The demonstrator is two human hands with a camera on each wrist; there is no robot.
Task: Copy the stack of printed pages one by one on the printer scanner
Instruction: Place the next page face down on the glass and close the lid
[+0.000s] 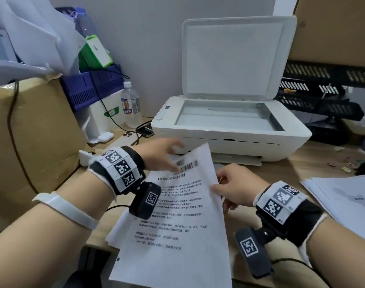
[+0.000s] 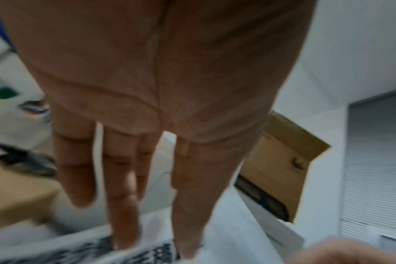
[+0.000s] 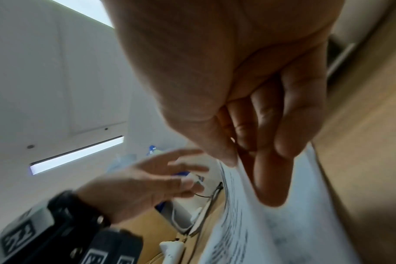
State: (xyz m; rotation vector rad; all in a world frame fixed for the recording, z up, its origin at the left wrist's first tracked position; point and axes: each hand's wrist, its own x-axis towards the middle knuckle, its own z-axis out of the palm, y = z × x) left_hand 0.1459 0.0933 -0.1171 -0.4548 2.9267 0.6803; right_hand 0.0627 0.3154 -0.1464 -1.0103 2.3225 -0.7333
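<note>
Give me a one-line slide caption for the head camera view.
Right hand pinches a printed page by its edge while the open left hand reaches over it, before the printer with its lid raised.

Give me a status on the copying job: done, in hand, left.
Done: the white printer's lid stands open and its scanner glass lies bare. In hand: the right hand pinches the right edge of a white printed page lifted off the stack, while the left hand reaches its top with straight fingers. Left: laying this page on the glass, copying it, then the pages beneath.
</note>
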